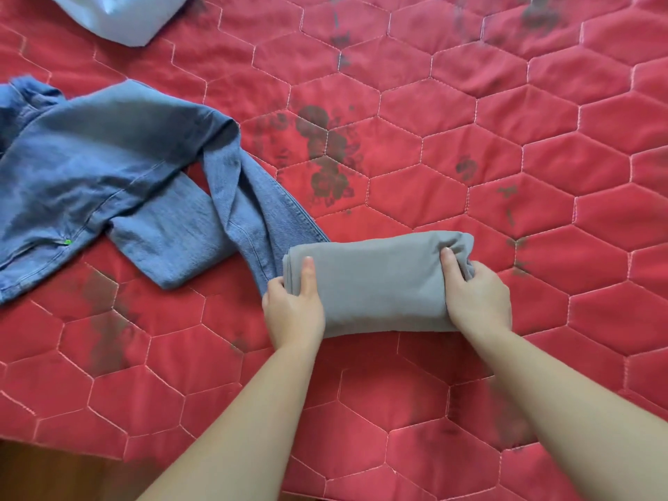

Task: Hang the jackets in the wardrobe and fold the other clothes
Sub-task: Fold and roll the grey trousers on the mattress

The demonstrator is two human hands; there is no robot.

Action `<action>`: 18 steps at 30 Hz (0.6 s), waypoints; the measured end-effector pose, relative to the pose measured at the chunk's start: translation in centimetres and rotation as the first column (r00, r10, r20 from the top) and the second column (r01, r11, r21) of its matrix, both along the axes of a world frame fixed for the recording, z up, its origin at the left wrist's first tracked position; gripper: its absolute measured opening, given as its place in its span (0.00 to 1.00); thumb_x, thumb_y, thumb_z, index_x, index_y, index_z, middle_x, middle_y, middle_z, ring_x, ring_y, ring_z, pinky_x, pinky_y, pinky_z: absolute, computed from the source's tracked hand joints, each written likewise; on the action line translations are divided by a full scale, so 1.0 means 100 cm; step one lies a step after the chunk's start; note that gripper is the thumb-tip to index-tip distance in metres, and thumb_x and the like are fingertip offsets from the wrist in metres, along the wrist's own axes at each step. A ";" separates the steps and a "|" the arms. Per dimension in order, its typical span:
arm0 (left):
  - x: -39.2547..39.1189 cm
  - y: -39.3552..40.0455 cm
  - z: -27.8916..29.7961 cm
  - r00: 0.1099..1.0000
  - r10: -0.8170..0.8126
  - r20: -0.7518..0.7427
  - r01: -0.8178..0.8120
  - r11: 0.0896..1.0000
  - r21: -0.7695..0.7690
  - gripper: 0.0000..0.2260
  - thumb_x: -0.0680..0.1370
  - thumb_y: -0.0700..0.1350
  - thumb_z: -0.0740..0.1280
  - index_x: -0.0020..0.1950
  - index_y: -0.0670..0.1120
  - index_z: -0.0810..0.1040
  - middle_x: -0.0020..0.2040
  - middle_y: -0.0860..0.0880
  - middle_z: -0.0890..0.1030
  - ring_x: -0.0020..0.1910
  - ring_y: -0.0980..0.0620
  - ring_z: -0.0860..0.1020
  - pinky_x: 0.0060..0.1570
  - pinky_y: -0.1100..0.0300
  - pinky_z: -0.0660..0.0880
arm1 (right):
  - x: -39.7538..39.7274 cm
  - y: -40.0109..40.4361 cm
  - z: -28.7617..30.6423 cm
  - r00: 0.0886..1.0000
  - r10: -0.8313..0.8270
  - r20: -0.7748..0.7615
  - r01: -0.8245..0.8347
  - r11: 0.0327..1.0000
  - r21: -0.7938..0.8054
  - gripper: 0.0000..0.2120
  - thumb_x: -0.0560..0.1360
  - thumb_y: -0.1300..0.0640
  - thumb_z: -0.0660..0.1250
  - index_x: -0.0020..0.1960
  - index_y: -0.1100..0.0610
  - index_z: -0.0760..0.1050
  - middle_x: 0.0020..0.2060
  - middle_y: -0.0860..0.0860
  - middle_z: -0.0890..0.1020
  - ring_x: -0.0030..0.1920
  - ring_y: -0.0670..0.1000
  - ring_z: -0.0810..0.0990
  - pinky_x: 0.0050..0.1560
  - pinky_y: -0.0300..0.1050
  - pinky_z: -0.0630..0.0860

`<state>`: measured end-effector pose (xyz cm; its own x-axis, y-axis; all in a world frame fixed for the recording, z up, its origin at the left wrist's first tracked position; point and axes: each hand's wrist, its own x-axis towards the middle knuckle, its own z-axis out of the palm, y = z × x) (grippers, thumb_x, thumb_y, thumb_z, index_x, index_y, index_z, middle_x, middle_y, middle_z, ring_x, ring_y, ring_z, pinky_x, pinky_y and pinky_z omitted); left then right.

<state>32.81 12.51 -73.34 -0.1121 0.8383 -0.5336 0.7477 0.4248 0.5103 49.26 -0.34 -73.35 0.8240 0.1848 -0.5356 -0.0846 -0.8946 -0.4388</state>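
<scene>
Both bare forearms reach up from the bottom of the frame, angled inward toward a folded grey garment (379, 283) that lies low and just right of centre on the red quilted bedspread (470, 139). The left hand (292, 312) grips the garment's left end: its thumb lies flat on top of the cloth, pointing up the frame, while the other fingers curl round the edge and out of sight beneath it. The right hand (477, 298) grips the right end in the same way, thumb pressed onto the upper face near the bunched corner, the remaining fingers wrapped round the side. The wrists are nearly level with each other, palms turned inward, facing one another across the bundle.

The garment forms a compact oblong, its long side running left to right, with loose folds gathered at the upper right corner.

To the left of the frame a blue denim jacket (108, 182) is spread on the bedspread, one sleeve stretching toward the grey bundle and ending just beside the left hand. In the upper left corner lies a pale blue-white cloth (123, 16), partly cut off by the frame edge. Dark blotches mark the bedspread.
</scene>
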 end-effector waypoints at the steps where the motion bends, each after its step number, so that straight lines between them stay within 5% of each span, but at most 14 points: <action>1: -0.001 -0.005 0.000 1.000 0.011 -0.002 -0.011 1.000 -0.002 0.27 0.76 0.66 0.60 0.59 0.43 0.74 0.60 0.40 0.76 0.61 0.41 0.73 0.60 0.52 0.67 | -0.003 -0.002 0.001 1.000 -0.013 -0.010 0.013 1.000 -0.002 0.26 0.76 0.32 0.54 0.40 0.55 0.73 0.41 0.52 0.79 0.45 0.58 0.75 0.44 0.50 0.68; 7: -0.010 -0.003 0.009 0.997 0.063 0.041 -0.054 0.983 -0.177 0.28 0.73 0.67 0.65 0.55 0.43 0.69 0.56 0.44 0.77 0.56 0.43 0.76 0.55 0.53 0.71 | 0.001 -0.005 0.001 0.994 0.018 -0.107 -0.018 1.000 0.000 0.29 0.74 0.30 0.50 0.51 0.52 0.76 0.52 0.54 0.80 0.51 0.55 0.74 0.51 0.51 0.69; 10: -0.025 -0.011 0.012 0.993 0.078 0.094 -0.045 0.950 -0.308 0.40 0.62 0.75 0.68 0.57 0.43 0.73 0.53 0.47 0.79 0.52 0.47 0.79 0.57 0.50 0.75 | 0.005 -0.008 0.006 0.989 0.040 -0.142 -0.042 0.999 -0.008 0.28 0.74 0.31 0.51 0.53 0.50 0.77 0.54 0.54 0.80 0.59 0.58 0.74 0.60 0.55 0.70; 12: -0.037 -0.028 0.013 0.984 0.129 0.122 -0.073 0.920 -0.385 0.45 0.53 0.78 0.69 0.57 0.46 0.76 0.53 0.49 0.82 0.51 0.49 0.81 0.58 0.50 0.76 | 0.008 -0.014 0.010 0.977 0.022 -0.214 -0.014 0.999 0.040 0.23 0.75 0.33 0.57 0.50 0.51 0.78 0.50 0.50 0.81 0.55 0.56 0.77 0.58 0.54 0.74; 15: -0.047 -0.062 0.014 0.964 0.228 0.135 -0.136 0.863 -0.486 0.35 0.63 0.71 0.71 0.59 0.47 0.76 0.53 0.51 0.82 0.51 0.50 0.80 0.57 0.54 0.75 | 0.007 -0.024 0.014 0.961 -0.127 -0.245 0.156 0.983 0.102 0.23 0.68 0.33 0.68 0.46 0.52 0.79 0.44 0.47 0.82 0.48 0.52 0.80 0.52 0.52 0.78; 18: -0.045 -0.091 0.018 0.867 0.471 0.164 -0.269 0.719 -0.641 0.38 0.60 0.70 0.74 0.63 0.51 0.74 0.54 0.51 0.83 0.52 0.49 0.82 0.58 0.50 0.77 | -0.009 -0.030 0.009 0.936 -0.307 -0.175 0.335 0.927 0.166 0.21 0.66 0.37 0.73 0.43 0.54 0.77 0.41 0.49 0.81 0.43 0.50 0.79 0.44 0.48 0.74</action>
